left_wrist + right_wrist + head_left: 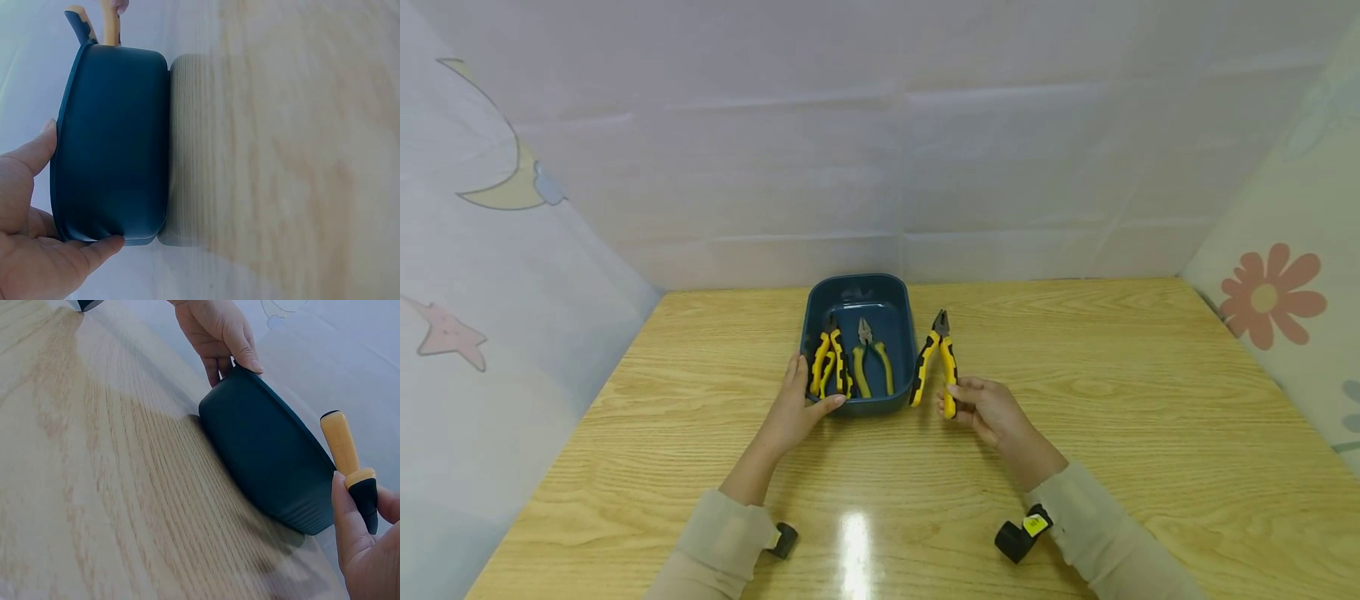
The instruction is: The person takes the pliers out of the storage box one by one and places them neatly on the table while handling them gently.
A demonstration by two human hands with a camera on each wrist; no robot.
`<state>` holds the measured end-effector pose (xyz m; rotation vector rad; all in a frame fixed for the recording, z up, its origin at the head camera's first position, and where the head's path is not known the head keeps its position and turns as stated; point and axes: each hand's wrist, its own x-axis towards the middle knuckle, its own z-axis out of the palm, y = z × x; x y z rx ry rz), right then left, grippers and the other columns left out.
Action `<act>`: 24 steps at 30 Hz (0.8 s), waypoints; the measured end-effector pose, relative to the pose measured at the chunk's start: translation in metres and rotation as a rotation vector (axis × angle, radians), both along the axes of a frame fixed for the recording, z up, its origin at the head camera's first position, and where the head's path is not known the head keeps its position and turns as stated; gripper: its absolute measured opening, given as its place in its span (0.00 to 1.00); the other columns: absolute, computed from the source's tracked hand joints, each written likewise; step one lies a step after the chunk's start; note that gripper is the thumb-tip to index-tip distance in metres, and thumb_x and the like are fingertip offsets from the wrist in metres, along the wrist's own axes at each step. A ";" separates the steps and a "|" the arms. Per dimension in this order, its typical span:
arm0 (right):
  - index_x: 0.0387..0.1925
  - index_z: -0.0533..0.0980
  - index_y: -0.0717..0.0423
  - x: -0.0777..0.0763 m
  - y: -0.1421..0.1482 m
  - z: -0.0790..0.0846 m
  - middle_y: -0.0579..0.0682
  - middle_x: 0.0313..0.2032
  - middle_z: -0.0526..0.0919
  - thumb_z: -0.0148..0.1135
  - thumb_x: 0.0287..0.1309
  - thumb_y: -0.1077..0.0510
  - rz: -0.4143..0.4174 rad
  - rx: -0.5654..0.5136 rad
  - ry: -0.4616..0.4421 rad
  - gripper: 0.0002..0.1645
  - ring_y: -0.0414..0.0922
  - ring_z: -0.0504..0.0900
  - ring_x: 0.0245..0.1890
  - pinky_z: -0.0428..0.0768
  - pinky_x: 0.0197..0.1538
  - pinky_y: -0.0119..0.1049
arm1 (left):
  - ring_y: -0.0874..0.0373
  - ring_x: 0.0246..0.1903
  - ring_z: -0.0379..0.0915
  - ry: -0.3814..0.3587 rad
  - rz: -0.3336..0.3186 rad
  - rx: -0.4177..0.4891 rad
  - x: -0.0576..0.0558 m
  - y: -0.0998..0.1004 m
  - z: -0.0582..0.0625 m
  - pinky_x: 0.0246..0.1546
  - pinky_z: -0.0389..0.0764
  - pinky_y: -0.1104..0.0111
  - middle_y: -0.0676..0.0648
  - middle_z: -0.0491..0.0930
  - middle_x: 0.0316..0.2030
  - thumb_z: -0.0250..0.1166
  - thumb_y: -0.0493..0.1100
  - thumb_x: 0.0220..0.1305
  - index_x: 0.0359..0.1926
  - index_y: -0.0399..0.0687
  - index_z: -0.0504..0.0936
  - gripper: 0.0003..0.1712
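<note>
- Pliers [936, 360] with yellow-and-black handles are in the right hand [988, 410], whose grip is clamped round the right-hand handle; the nose points to the far edge of the worktop [1135, 392], and the tool sits just beside the right wall of the tray [857, 287].
- Left hand [793, 408] holds the tray's near left corner, thumb along the near rim, fingers on the left wall, so its grip is clamped on the tray.
- The dark blue tray stands at the middle of the worktop, nearer the far edge, with two more pairs of pliers [831, 367] and [871, 360] lying inside, noses to the far wall.
- Bare wood lies open to the left and right edges and along the near edge; cloth screens close off the far, left and right edges.
- No brand or writing can be read; a small yellow label on the right wrist device [1021, 533] is too small to make out.
</note>
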<state>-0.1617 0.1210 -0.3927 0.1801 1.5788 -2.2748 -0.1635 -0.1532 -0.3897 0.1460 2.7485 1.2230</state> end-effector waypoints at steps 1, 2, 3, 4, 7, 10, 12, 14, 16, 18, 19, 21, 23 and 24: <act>0.54 0.52 0.82 0.000 0.001 -0.001 0.61 0.36 0.72 0.46 0.59 0.68 0.001 0.000 0.001 0.27 0.47 0.77 0.33 0.75 0.42 0.37 | 0.45 0.62 0.33 0.001 -0.002 0.000 0.000 0.000 0.000 0.57 0.48 0.52 0.42 0.27 0.65 0.57 0.55 0.55 0.65 0.38 0.34 0.52; 0.55 0.52 0.81 0.000 0.001 -0.001 0.62 0.36 0.73 0.46 0.59 0.68 0.001 0.001 -0.001 0.27 0.47 0.77 0.34 0.75 0.42 0.37 | 0.45 0.62 0.33 0.002 -0.003 0.000 0.000 0.000 0.000 0.57 0.48 0.52 0.41 0.27 0.65 0.57 0.55 0.55 0.65 0.37 0.34 0.52; 0.55 0.52 0.81 0.000 0.002 -0.002 0.61 0.36 0.73 0.46 0.58 0.68 -0.003 0.000 -0.003 0.27 0.47 0.77 0.34 0.75 0.42 0.38 | 0.44 0.62 0.33 0.001 -0.004 0.000 0.000 0.000 -0.001 0.57 0.48 0.52 0.41 0.27 0.65 0.57 0.55 0.55 0.65 0.38 0.34 0.52; 0.55 0.52 0.81 0.000 0.003 -0.003 0.61 0.35 0.73 0.46 0.58 0.68 -0.004 -0.002 -0.003 0.27 0.47 0.77 0.34 0.74 0.42 0.38 | 0.44 0.62 0.33 0.001 -0.006 0.000 0.000 0.000 -0.001 0.57 0.48 0.52 0.42 0.27 0.65 0.58 0.55 0.55 0.65 0.37 0.34 0.52; 0.55 0.51 0.82 0.001 0.004 -0.004 0.58 0.33 0.75 0.47 0.58 0.68 0.002 -0.007 0.002 0.28 0.46 0.78 0.33 0.74 0.42 0.39 | 0.45 0.62 0.33 0.001 -0.006 -0.003 0.000 0.000 -0.001 0.57 0.48 0.52 0.43 0.26 0.64 0.57 0.56 0.55 0.65 0.38 0.34 0.52; 0.55 0.50 0.83 0.001 0.005 -0.005 0.57 0.31 0.76 0.46 0.58 0.68 0.005 -0.013 0.003 0.28 0.46 0.78 0.32 0.74 0.42 0.39 | 0.45 0.62 0.33 0.004 -0.006 -0.007 -0.001 0.000 -0.001 0.57 0.47 0.52 0.43 0.26 0.64 0.57 0.56 0.55 0.65 0.38 0.34 0.52; 0.54 0.50 0.83 0.001 0.006 -0.005 0.56 0.31 0.76 0.46 0.58 0.68 0.007 -0.016 0.005 0.28 0.46 0.78 0.32 0.74 0.43 0.39 | 0.45 0.62 0.33 0.006 -0.006 -0.009 -0.001 0.000 -0.001 0.57 0.47 0.52 0.43 0.26 0.64 0.57 0.56 0.55 0.65 0.38 0.34 0.52; 0.54 0.50 0.83 0.001 0.006 -0.006 0.57 0.31 0.76 0.46 0.58 0.69 0.011 -0.013 0.007 0.28 0.46 0.78 0.32 0.74 0.43 0.39 | 0.45 0.62 0.33 0.007 -0.005 -0.011 -0.001 0.000 -0.001 0.57 0.47 0.52 0.43 0.26 0.64 0.57 0.56 0.55 0.65 0.38 0.34 0.52; 0.54 0.50 0.83 0.001 0.007 -0.006 0.57 0.32 0.76 0.46 0.58 0.68 0.012 -0.005 0.008 0.28 0.46 0.77 0.32 0.74 0.43 0.39 | 0.45 0.62 0.33 0.008 -0.004 -0.012 -0.001 0.000 -0.001 0.57 0.47 0.52 0.43 0.26 0.64 0.57 0.56 0.55 0.65 0.38 0.34 0.52; 0.54 0.51 0.83 0.001 0.007 -0.007 0.58 0.33 0.75 0.46 0.59 0.68 0.011 0.008 0.005 0.28 0.46 0.77 0.33 0.74 0.43 0.39 | 0.45 0.62 0.33 0.007 -0.004 -0.011 -0.001 0.000 -0.001 0.57 0.47 0.52 0.43 0.26 0.64 0.57 0.56 0.55 0.65 0.38 0.34 0.52; 0.54 0.51 0.83 0.002 0.007 -0.008 0.59 0.33 0.75 0.46 0.59 0.68 0.011 0.014 0.004 0.27 0.46 0.77 0.33 0.74 0.43 0.39 | 0.45 0.62 0.33 0.007 -0.003 -0.011 -0.001 0.000 -0.001 0.57 0.47 0.52 0.43 0.26 0.64 0.57 0.56 0.55 0.65 0.38 0.34 0.52; 0.54 0.52 0.83 0.002 0.008 -0.009 0.60 0.34 0.74 0.46 0.59 0.68 0.009 0.023 0.002 0.27 0.46 0.77 0.33 0.74 0.43 0.39 | 0.45 0.62 0.33 0.005 -0.004 -0.010 -0.001 0.000 -0.001 0.57 0.47 0.52 0.43 0.26 0.64 0.57 0.56 0.55 0.65 0.38 0.34 0.52; 0.54 0.52 0.83 0.002 0.008 -0.011 0.60 0.33 0.74 0.46 0.59 0.68 0.007 0.026 -0.002 0.27 0.46 0.77 0.32 0.75 0.41 0.38 | 0.45 0.62 0.33 0.004 -0.003 -0.009 -0.001 0.000 -0.001 0.57 0.47 0.52 0.43 0.26 0.64 0.57 0.55 0.55 0.65 0.38 0.34 0.52; 0.54 0.52 0.83 0.002 0.008 -0.012 0.59 0.33 0.74 0.46 0.59 0.68 0.008 0.025 -0.002 0.27 0.46 0.77 0.32 0.75 0.41 0.37 | 0.45 0.62 0.33 0.004 -0.003 -0.009 -0.001 0.000 -0.001 0.57 0.47 0.52 0.43 0.26 0.64 0.57 0.55 0.55 0.65 0.37 0.34 0.52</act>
